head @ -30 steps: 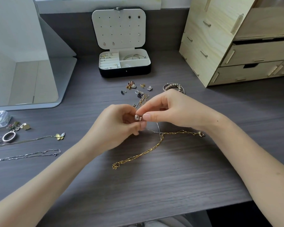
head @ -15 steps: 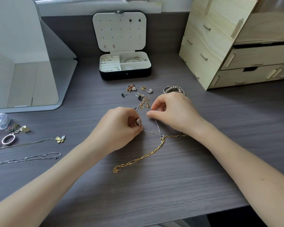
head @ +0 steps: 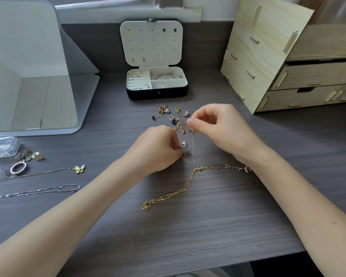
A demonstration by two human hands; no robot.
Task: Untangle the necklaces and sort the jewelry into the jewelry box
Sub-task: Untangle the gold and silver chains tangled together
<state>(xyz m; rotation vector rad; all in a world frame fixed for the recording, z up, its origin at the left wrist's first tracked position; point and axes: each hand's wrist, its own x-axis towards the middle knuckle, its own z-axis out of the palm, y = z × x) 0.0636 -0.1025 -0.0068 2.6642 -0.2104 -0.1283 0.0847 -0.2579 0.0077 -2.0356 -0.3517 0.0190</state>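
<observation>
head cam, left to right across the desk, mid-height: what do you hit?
plastic case → oval ring → butterfly pendant → left hand → pearl → right hand → wooden drawers

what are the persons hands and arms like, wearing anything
The left hand and right hand are bare, no gloves. No rings on the fingers that show. The left forearm and right forearm are uncovered to the frame edge: no sleeves, watch or bracelet. Visible nails look short, unpainted.
</observation>
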